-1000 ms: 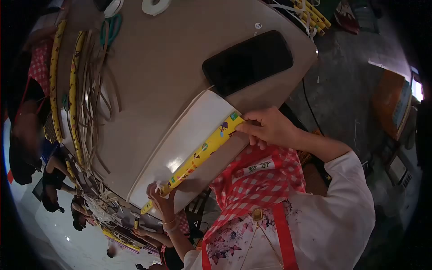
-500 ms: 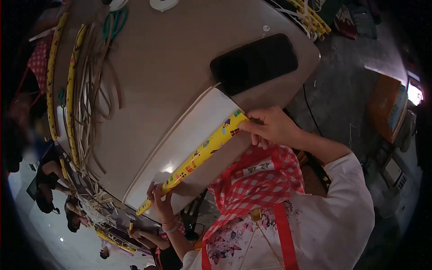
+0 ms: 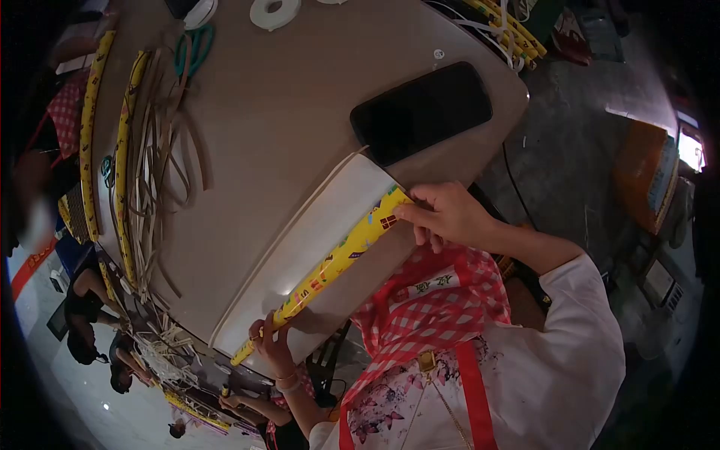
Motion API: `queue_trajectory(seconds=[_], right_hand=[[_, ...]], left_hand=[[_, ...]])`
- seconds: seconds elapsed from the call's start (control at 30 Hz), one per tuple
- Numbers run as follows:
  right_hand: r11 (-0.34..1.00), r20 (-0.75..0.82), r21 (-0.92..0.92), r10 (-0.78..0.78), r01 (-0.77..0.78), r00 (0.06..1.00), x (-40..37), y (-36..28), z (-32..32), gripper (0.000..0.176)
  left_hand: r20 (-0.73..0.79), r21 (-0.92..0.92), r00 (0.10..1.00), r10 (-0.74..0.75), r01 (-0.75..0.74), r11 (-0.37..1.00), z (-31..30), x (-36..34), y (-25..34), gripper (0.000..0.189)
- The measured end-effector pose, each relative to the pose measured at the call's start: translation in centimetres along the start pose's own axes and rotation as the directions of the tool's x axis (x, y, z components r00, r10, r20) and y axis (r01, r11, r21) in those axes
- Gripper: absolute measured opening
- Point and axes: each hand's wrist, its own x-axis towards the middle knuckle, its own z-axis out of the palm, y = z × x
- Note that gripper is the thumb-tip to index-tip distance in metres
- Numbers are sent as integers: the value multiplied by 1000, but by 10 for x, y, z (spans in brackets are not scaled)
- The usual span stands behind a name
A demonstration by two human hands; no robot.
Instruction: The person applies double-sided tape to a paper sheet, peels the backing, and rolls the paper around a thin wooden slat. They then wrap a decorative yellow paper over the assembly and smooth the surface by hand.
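Note:
A sheet of yellow patterned paper (image 3: 330,265), partly rolled into a long tube, slants across the near side of the table. Its white, unrolled part (image 3: 346,189) lies flat beyond the roll. My right hand (image 3: 442,214) pinches the upper right end of the roll between thumb and fingers. Toward the lower left end, my left hand (image 3: 271,343) is closed around the roll, whose tip sticks out past the fingers. A thin pale strip runs along the sheet's far edge. A black phone (image 3: 421,112) lies close to the sheet's upper corner.
Pale flat strips (image 3: 154,161), yellow patterned tubes (image 3: 129,169) and green-handled scissors (image 3: 193,52) lie on the left of the table (image 3: 277,112). White tape rolls (image 3: 274,13) are at the far edge. More yellow tubes (image 3: 517,30) sit at upper right. Other people (image 3: 90,300) work at lower left.
The view has shifted slightly, so things on the table appear a little lower. Both hands keep their grip on the paper roll, with little visible change in it.

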Motion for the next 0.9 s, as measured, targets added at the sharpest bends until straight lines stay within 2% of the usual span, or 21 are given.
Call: queue_trajectory(seconds=[0.07, 0.17, 0.23, 0.27, 0.33, 0.43, 0.63, 0.9], right_hand=[[1000, -4, -6, -4, 4, 1000, 0, 1, 1, 30], [1000, -13, -12, -24, 24, 1000, 0, 3, 2, 30], [999, -13, -24, -41, 41, 999, 2, 5, 2, 33], [998, -12, -35, -58, 57, 998, 3, 6, 2, 36], [997, -19, -31, -69, 68, 997, 3, 6, 3, 36], [995, -29, -35, -95, 94, 995, 4, 6, 3, 37], [992, -37, -70, -107, 104, 994, 5, 5, 4, 38], [995, -17, -77, -66, 64, 998, 6, -1, 5, 39]], left_hand=[[0, 28, 1000, -9, 9, 1000, 4, -2, -2, 55], [-83, -23, 997, -13, 11, 1000, 6, -1, 1, 60], [-104, -73, 985, -137, 130, 989, 1, 3, 14, 55], [-106, -73, 985, -138, 131, 989, 3, 2, 10, 55], [-171, -110, 984, -40, 22, 994, 8, -1, 0, 48], [-143, -95, 987, -69, 56, 994, 6, 1, 7, 39], [-125, -111, 991, -51, 37, 993, 5, -4, 5, 42], [-70, -146, 992, -101, 90, 985, 0, -12, 19, 41]])
